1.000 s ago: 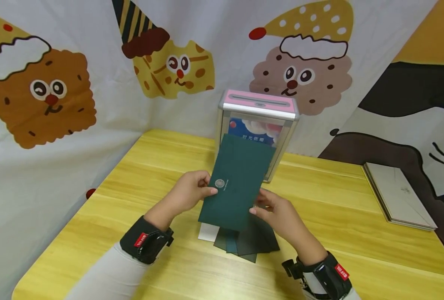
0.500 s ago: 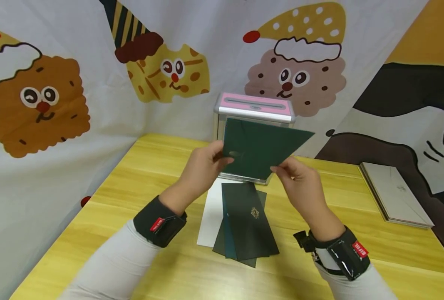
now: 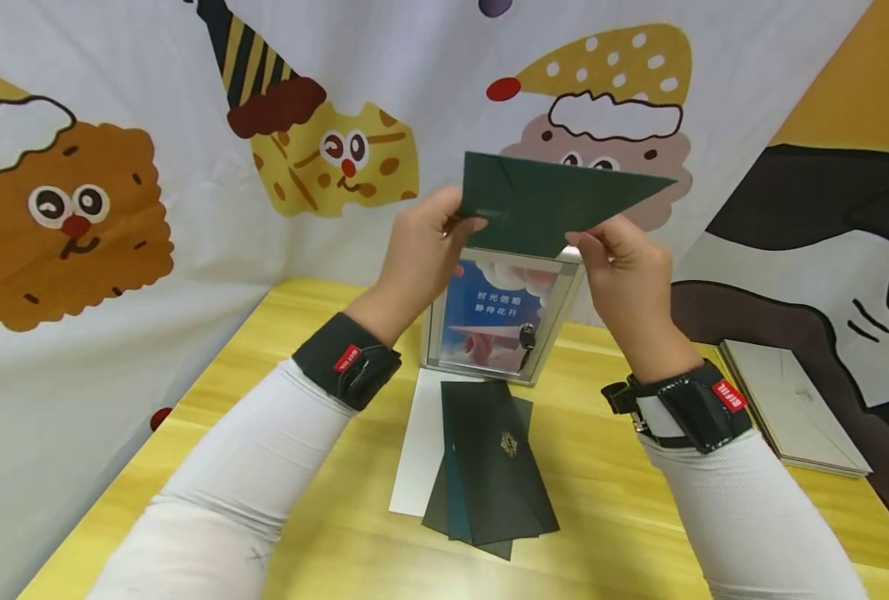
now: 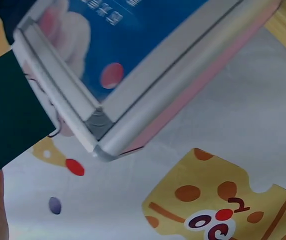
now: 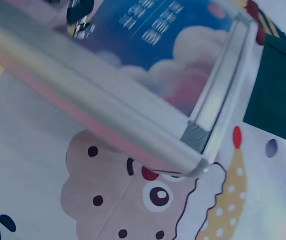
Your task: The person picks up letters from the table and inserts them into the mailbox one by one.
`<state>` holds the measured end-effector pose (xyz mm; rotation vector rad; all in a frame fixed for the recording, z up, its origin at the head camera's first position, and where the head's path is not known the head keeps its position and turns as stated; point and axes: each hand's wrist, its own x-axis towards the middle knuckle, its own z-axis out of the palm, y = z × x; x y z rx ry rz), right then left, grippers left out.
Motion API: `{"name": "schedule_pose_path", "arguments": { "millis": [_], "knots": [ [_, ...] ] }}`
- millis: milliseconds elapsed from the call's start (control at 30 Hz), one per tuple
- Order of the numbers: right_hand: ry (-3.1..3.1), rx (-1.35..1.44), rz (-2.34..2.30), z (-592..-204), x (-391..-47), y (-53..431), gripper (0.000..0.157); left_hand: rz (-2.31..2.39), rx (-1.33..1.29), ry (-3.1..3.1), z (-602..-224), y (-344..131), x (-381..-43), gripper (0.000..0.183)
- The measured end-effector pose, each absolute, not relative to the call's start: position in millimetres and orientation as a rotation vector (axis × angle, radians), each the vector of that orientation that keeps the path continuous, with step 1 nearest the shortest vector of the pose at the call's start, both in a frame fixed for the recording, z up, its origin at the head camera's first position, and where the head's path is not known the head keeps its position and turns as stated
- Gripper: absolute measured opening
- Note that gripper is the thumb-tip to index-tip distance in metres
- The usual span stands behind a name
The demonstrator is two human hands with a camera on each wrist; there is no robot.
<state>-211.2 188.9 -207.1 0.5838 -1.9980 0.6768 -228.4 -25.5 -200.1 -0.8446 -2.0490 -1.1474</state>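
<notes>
A dark green envelope [image 3: 549, 204] is held up in front of the top of a metal-framed letter box [image 3: 432, 333], hiding the box's pink slotted lid in the head view. My left hand [image 3: 432, 237] pinches its left end between thumb and fingers. Its lower right edge is pinched by my right hand [image 3: 627, 267]. In the left wrist view the envelope [image 4: 13, 115] shows at the left edge, apart from the box corner [image 4: 100, 125]. The right wrist view has the envelope [image 5: 277, 90] at its right edge.
Before the box lies a fanned pile of envelopes, a black one [image 3: 496, 467] over a white one [image 3: 414, 458]. A stack of pale envelopes [image 3: 796, 400] lies at the table's right. A cartoon-printed cloth [image 3: 212, 208] hangs behind the yellow wooden table [image 3: 324, 517].
Both hands have raised the green envelope from in front of the box to its top. It has turned from upright to lengthwise across, uncovering the pile and the box front.
</notes>
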Motion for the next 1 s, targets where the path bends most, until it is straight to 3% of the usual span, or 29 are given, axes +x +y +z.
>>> {"name": "schedule_pose_path", "arguments": {
  "millis": [200,400,1000],
  "knots": [
    [-1.934,0.565,0.669,-204.3,-240.6,188.9,0.021,-1.064,-0.870,-1.945,-200.5,-19.2,-254.7,0.016],
    [-1.922,0.538,0.686,-205.5,-259.5,191.2,0.012,-0.999,-0.905,-1.885,-202.6,-15.3,-273.1,0.013],
    [-2.172,0.501,0.742,-214.0,-286.4,196.4,0.014,-1.036,-0.884,-2.040,-218.6,-14.0,-303.1,0.016]
  ]
}}
